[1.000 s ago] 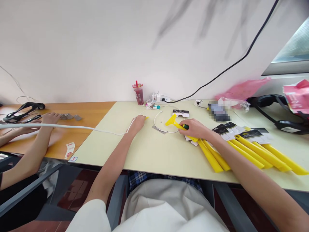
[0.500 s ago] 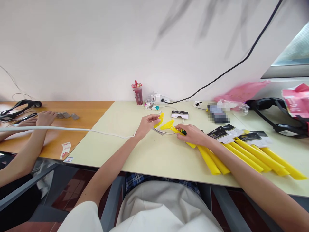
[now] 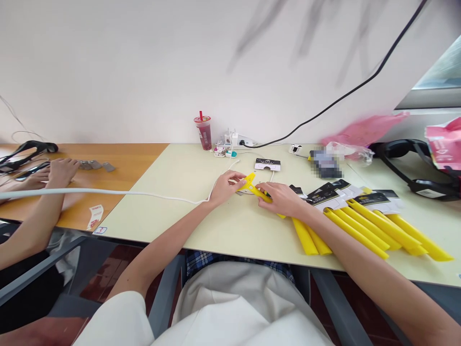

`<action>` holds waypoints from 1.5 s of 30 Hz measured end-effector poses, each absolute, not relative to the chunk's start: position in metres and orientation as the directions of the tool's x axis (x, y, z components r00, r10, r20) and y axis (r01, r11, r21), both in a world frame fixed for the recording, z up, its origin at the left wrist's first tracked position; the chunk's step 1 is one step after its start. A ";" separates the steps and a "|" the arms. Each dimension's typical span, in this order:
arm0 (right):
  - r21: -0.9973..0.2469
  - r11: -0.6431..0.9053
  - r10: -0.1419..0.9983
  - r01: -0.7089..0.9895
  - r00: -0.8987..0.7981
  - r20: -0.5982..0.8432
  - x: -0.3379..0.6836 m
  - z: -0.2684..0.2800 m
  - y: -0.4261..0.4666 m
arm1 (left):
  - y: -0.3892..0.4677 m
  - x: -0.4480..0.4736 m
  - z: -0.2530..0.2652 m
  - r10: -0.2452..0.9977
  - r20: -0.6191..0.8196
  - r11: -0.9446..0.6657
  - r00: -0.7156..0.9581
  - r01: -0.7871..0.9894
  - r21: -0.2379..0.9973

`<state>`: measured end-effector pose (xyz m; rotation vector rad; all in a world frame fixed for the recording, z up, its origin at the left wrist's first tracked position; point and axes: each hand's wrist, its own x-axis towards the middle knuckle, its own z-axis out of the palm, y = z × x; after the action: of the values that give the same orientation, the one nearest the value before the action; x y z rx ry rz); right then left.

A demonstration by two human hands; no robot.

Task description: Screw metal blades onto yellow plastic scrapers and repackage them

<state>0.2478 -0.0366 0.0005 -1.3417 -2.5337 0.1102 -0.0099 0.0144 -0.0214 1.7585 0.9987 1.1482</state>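
My left hand (image 3: 224, 187) pinches a small yellow plastic piece against the head of a yellow scraper (image 3: 249, 180). Behind the head, my right hand (image 3: 283, 198) is wrapped around the scraper's handle, hiding much of it. The piece and the head overlap, so I cannot tell whether they are joined. A black-and-white card (image 3: 267, 164) lies just beyond my right hand. Several yellow sleeves (image 3: 360, 233) with black-and-white header cards (image 3: 326, 196) lie to the right, partly under my right forearm.
A drink cup (image 3: 204, 133) and a power strip (image 3: 239, 140) stand by the wall. A white cable (image 3: 154, 196) runs in from the left to my left wrist. A phone-like device (image 3: 326, 163) and a black headset (image 3: 406, 163) lie at right. Another person's hands (image 3: 61, 172) rest at left.
My left hand has moved slightly right with the yellow piece, and it now meets the scraper's head. Before, the two were apart. The view has shifted a little.
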 end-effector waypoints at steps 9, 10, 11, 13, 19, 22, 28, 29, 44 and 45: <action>-0.216 0.504 0.862 0.836 -0.471 0.187 0.239 0.004 -0.041 | 0.005 0.001 -0.023 0.907 0.269 -0.285 0.323 0.001 0.958; -0.244 0.493 0.869 0.836 -0.458 0.185 0.237 0.004 -0.042 | 0.003 0.003 -0.023 0.904 0.283 -0.297 0.321 -0.006 0.955; -0.286 0.481 0.876 0.829 -0.447 0.180 0.236 0.005 -0.043 | 0.002 0.004 -0.022 0.901 0.294 -0.306 0.320 -0.012 0.952; -0.397 0.460 0.887 0.794 -0.427 0.174 0.234 0.006 -0.045 | 0.000 0.006 -0.021 0.897 0.306 -0.318 0.319 -0.015 0.948; -0.717 0.376 0.911 0.587 -0.374 0.171 0.231 0.010 -0.046 | -0.005 0.007 -0.019 0.887 0.346 -0.364 0.307 0.001 0.931; -0.861 0.281 0.930 0.425 -0.342 0.135 0.229 0.011 -0.045 | -0.007 0.009 -0.018 0.873 0.373 -0.394 0.315 0.004 0.919; -0.973 0.208 0.955 0.101 -0.236 0.180 0.228 0.012 -0.042 | 0.002 0.000 -0.009 0.871 0.380 -0.423 0.312 0.082 0.902; -0.978 0.202 0.960 0.053 -0.209 0.187 0.229 0.013 -0.042 | 0.006 -0.006 -0.007 0.871 0.386 -0.442 0.305 0.139 0.886; -0.976 0.048 0.990 -0.214 -0.117 0.074 0.236 0.016 -0.040 | 0.058 -0.078 -0.019 0.814 0.203 -0.531 0.545 0.554 0.642; -0.975 0.043 0.991 -0.219 -0.117 0.070 0.236 0.016 -0.040 | 0.058 -0.078 -0.019 0.819 0.191 -0.517 0.542 0.549 0.657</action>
<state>0.2362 -0.0404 0.0164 -0.9445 -1.1604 1.3515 -0.0782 0.0580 -0.0194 2.2476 1.1027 0.6673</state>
